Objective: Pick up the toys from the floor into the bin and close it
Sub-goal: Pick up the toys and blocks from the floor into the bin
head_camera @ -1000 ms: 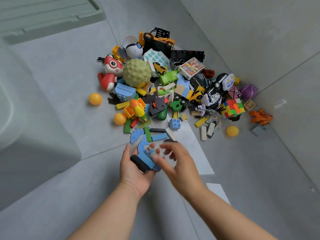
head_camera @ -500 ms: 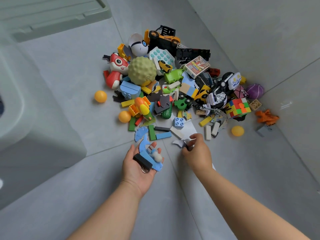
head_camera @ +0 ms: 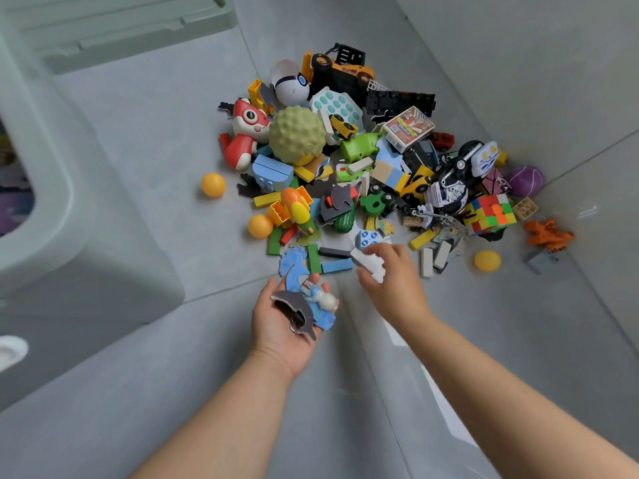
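Observation:
A heap of toys (head_camera: pixel 366 167) lies on the grey floor: blocks, cars, balls, a bumpy green ball (head_camera: pixel 297 134), a colour cube (head_camera: pixel 490 214). My left hand (head_camera: pixel 283 323) is palm up near the heap's front edge and cradles several small pieces: a grey flat piece (head_camera: pixel 294 304), a blue flat piece and a small white figure (head_camera: pixel 323 299). My right hand (head_camera: pixel 390 278) is just right of it, fingers curled round a white block (head_camera: pixel 370 264) at the heap's near edge. The pale green bin (head_camera: pixel 52 216) stands at the left.
The bin's lid (head_camera: pixel 114 29) lies on the floor at the top left. Loose orange balls (head_camera: pixel 213 184) (head_camera: pixel 487 260) sit beside the heap, and an orange figure (head_camera: pixel 548 235) lies near the wall at right. Walls close in behind the heap.
A grey flat piece has come to lie on top of the pieces in my left palm. My right hand has moved back to the heap's edge and now grips a white block.

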Motion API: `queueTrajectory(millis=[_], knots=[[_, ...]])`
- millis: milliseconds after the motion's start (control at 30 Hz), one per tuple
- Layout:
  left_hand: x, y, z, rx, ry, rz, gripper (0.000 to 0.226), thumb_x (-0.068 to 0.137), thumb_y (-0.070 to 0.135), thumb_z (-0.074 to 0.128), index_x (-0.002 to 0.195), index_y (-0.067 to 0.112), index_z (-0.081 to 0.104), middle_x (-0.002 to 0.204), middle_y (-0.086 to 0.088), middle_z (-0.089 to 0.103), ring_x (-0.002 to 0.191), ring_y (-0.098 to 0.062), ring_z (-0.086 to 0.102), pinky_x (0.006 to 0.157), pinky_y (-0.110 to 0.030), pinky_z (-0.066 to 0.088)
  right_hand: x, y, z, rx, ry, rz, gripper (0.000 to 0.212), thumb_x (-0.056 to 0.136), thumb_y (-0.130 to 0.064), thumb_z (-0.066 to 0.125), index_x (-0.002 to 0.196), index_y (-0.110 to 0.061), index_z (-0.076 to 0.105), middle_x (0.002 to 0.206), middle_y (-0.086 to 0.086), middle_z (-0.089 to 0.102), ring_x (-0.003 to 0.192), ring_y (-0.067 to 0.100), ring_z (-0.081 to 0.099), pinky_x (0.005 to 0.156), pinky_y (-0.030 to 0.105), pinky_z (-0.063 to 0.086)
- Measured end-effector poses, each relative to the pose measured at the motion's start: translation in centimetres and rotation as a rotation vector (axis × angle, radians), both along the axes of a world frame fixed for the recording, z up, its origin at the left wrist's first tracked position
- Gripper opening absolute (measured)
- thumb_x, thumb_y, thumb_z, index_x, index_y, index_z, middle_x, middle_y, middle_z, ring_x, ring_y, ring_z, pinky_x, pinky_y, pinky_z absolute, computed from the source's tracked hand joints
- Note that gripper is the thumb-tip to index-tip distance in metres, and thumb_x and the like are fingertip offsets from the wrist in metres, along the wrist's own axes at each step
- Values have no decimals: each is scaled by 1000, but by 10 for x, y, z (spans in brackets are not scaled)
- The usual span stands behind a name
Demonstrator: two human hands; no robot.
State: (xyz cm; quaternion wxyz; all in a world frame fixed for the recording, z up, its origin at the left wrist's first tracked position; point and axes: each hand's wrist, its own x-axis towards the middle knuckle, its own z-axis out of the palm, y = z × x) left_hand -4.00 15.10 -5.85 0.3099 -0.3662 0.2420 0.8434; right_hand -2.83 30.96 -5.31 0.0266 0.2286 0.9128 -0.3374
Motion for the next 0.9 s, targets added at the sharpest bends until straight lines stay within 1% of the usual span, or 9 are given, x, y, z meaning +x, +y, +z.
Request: queueTrajectory(millis=[67, 167, 300, 400, 467, 600, 700, 800, 900], knots=[[0, -3, -1, -23, 8, -1, 48, 97, 44, 26, 106, 15, 63, 96, -5, 65, 94, -24, 60, 98, -47, 40, -8, 12, -19, 174, -162, 168, 42, 89, -22, 58, 129, -21, 46, 129, 5, 44, 117, 26, 42, 89, 32, 38], [0, -6, -1, -11, 10, 12, 51, 96, 47, 25, 111, 15, 61, 100, -7, 65, 96, -26, 60, 103, -50, 37, -8, 14, -38, 285, -202, 190, 37, 91, -16, 52, 127, -16, 43, 125, 9, 51, 109, 28, 47, 82, 36, 42], [0, -8, -1, 3, 21, 7, 54, 95, 50, 24, 114, 14, 60, 105, -8, 66, 99, -27, 60, 107, -49, 34, 5, 7, -21, 0, -65, -134, 35, 89, -19, 57, 123, -15, 46, 104, 2, 59, 86, 18, 56, 73, 29, 44], [-2, -8, -1, 32, 23, 1, 57, 95, 49, 24, 125, 14, 57, 113, -9, 65, 102, -28, 59, 105, -46, 35, 21, -27, 18, -222, 169, -23, 27, 79, -18, 69, 102, -25, 55, 84, -13, 58, 72, 7, 54, 66, 16, 44], [-3, -7, 0, 44, 35, -20, 59, 94, 50, 24, 129, 14, 54, 119, -12, 63, 103, -30, 59, 96, -41, 42, 33, -56, 35, -249, 183, 128, 24, 73, -25, 71, 92, -29, 58, 82, -15, 59, 73, 5, 53, 65, 10, 41], [-4, -5, 0, 51, 16, -27, 61, 93, 53, 25, 129, 12, 54, 124, -12, 61, 99, -30, 60, 87, -40, 49, 34, -63, 36, -172, 152, 176, 28, 73, -41, 70, 95, -25, 62, 87, -16, 56, 75, -2, 49, 68, 8, 37], [-5, -7, 0, 38, 13, 12, 58, 94, 50, 25, 116, 10, 61, 98, -12, 71, 93, -29, 61, 93, -44, 43, 13, -34, 27, -34, 150, 116, 22, 85, -31, 63, 104, -20, 60, 99, -8, 56, 85, 3, 50, 73, 17, 40], [-4, -11, 1, 31, 13, 49, 56, 96, 48, 25, 113, 11, 63, 94, -10, 69, 94, -29, 61, 94, -49, 43, -14, -15, 6, 165, -70, 319, 48, 88, -22, 58, 134, -18, 41, 134, 2, 44, 119, 22, 43, 95, 33, 40], [-2, -14, 0, 25, 18, 47, 58, 95, 49, 25, 123, 11, 59, 95, -10, 69, 93, -29, 62, 94, -48, 43, -29, -17, -17, 342, -238, 512, 55, 93, -25, 49, 142, -19, 26, 142, 4, 34, 122, 29, 36, 90, 38, 41]])
